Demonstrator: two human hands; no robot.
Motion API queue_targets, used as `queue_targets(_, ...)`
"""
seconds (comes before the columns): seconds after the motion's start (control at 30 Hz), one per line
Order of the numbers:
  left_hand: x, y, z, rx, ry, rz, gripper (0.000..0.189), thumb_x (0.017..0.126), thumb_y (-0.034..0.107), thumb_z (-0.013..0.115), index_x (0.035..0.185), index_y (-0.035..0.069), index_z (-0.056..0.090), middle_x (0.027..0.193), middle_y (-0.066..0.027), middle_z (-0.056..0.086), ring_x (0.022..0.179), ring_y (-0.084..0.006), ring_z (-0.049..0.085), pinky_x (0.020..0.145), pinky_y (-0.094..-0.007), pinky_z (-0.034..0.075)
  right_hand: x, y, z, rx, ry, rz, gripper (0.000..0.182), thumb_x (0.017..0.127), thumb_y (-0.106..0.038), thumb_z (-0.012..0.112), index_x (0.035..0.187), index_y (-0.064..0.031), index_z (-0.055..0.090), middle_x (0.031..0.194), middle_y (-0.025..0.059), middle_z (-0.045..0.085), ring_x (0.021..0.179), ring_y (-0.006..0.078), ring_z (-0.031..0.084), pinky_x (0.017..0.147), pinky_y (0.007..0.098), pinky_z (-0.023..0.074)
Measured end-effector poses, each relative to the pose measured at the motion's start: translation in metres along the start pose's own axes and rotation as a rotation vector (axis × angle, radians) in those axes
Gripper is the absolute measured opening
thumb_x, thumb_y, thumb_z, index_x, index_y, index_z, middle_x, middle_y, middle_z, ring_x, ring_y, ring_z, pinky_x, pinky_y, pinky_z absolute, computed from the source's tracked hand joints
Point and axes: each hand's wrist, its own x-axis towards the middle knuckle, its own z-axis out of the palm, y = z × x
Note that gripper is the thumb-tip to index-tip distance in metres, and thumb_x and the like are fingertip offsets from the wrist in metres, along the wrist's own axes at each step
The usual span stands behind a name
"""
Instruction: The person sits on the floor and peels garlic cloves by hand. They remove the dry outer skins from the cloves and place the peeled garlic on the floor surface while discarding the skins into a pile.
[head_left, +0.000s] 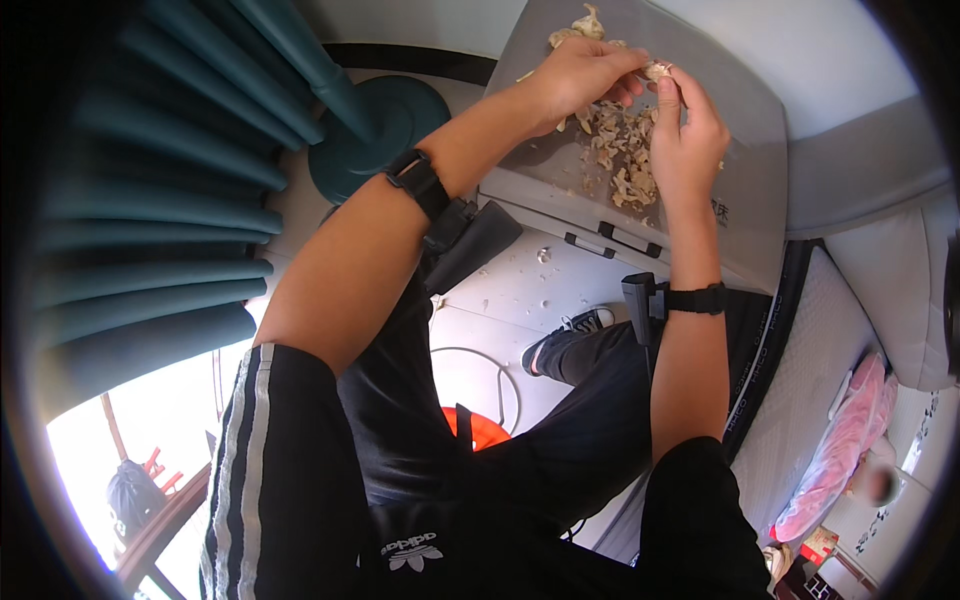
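Note:
Between the thumb and fingers of my right hand (690, 131) is a small piece of garlic (658, 70) with papery skin. My left hand (589, 73) pinches at its left side with thumb and forefinger; the other fingers curl beneath. Both hands are above the grey top of a box (742, 120). Below them, dry garlic skins (634, 161) are strewn over this top. Pale garlic cloves (583, 120) lie by my left hand, partly hidden by it. Beyond that hand sit whole garlic bulbs (589, 24).
Black-and-silver handles (630, 240) line the box's near side. Left of it stands a dark green round base with a pole (375, 139), beside green curtains (165, 187). Bits of skin dot the tiled floor (510, 277). A mattress (810, 360) and a pink plastic-wrapped bundle (832, 457) are at right.

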Motion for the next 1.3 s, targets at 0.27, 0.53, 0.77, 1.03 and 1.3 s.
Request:
queue_targets(0.27,-0.007,0.001,0.006,0.191,0.011,0.195,0.027,0.098,0.025,0.073,0.116,0.005,0.072,0.105,-0.0042,0.071,0.095,-0.0116,0.067,0.086,-0.0265,0.054,-0.001,0.007,0.000,-0.001,0.066,0.026,0.016,0.095,-0.013,0.071,0.106,-0.0012,0.073,0.095,0.0153,0.076,0.086,0.0272,0.074,0.078,0.0346,0.0569)
queue_targets(0.53,-0.003,-0.005,0.006,0.161,0.009,0.268,0.021,0.096,0.015,0.074,0.114,0.004,0.072,0.110,-0.0033,0.074,0.105,-0.0124,0.068,0.090,-0.0277,0.054,0.003,0.007,0.000,0.169,0.137,0.113,0.012,0.089,-0.010,0.078,0.098,-0.0022,0.077,0.092,0.0097,0.077,0.085,0.0189,0.074,0.080,0.0300,0.0563)
queue_targets(0.77,-0.003,-0.005,0.004,0.260,0.064,0.307,0.025,0.092,0.013,0.078,0.115,0.004,0.072,0.110,-0.0060,0.073,0.105,-0.0132,0.068,0.090,-0.0288,0.055,0.004,0.001,0.000,0.229,0.106,0.166,0.011,0.088,-0.008,0.079,0.096,-0.0013,0.077,0.091,0.0086,0.078,0.084,0.0162,0.074,0.081,0.0289,0.0559)
queue_targets(1.03,-0.005,-0.006,0.011,0.301,0.091,0.247,0.026,0.091,0.013,0.080,0.114,0.003,0.074,0.108,-0.0056,0.073,0.100,-0.0119,0.068,0.085,-0.0274,0.056,0.002,0.003,-0.002,0.175,0.138,0.164,0.007,0.087,-0.006,0.078,0.094,-0.0018,0.078,0.086,0.0075,0.078,0.078,0.0144,0.073,0.076,0.0283,0.0565)
queue_targets(1.3,-0.003,-0.010,0.009,0.316,0.108,0.306,0.023,0.089,0.015,0.082,0.108,0.003,0.076,0.097,-0.0039,0.075,0.090,-0.0098,0.068,0.076,-0.0251,0.056,0.002,0.003,0.001,0.117,0.141,0.112,0.004,0.087,-0.002,0.075,0.091,-0.0025,0.074,0.085,0.0083,0.076,0.075,0.0185,0.072,0.071,0.0299,0.0569)
